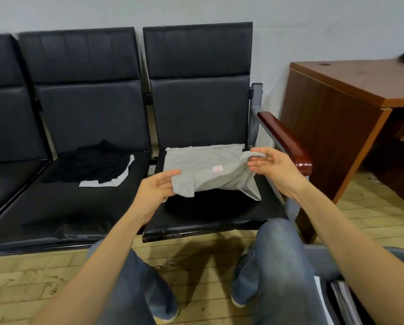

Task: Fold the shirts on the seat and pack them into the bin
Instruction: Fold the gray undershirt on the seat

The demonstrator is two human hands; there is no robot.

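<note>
folding is under way on the grey shirt, which lies on the right-hand seat with its near edge lifted clear of the cushion. the hands are well apart: the left hand grips the near left corner, the right hand pinches the right edge. the next move probably calls for carrying the lifted edge over the rest, keeping both corners level so the fold lands square. the black shirt lies crumpled on the next seat over a white cloth, not yet folded. a grey rim at the lower right looks like the bin; pale flat things show in it, but no folded shirt that i can tell
</note>
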